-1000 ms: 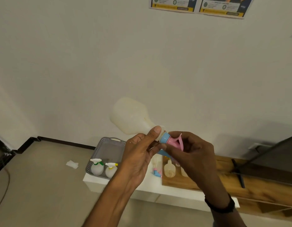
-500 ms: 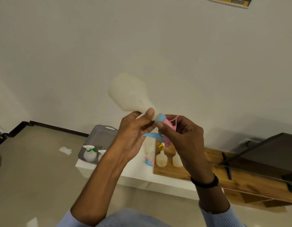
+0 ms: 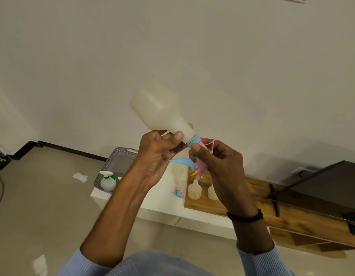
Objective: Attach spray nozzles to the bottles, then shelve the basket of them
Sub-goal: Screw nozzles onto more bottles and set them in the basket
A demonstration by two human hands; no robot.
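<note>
I hold a translucent white bottle (image 3: 158,110) tilted in the air, its base up and to the left. My left hand (image 3: 158,156) grips its neck. My right hand (image 3: 214,162) holds the pink and blue spray nozzle (image 3: 198,156), whose blue collar sits on the bottle's mouth. Below, a grey basket (image 3: 120,160) on a white shelf holds a bottle with a green and white nozzle (image 3: 108,181); a second one is mostly hidden by my arm. Two nozzle-less bottles (image 3: 195,190) stand on the wooden board (image 3: 252,208).
Another bottle with a pink and blue nozzle (image 3: 178,184) stands on the white shelf (image 3: 158,208). A dark screen (image 3: 322,188) leans at the right over the wooden unit. Scraps of white paper (image 3: 80,176) lie on the floor.
The view has dropped lower and my hands with the bottle have risen in it. The nozzle's collar now sits closer on the bottle's neck.
</note>
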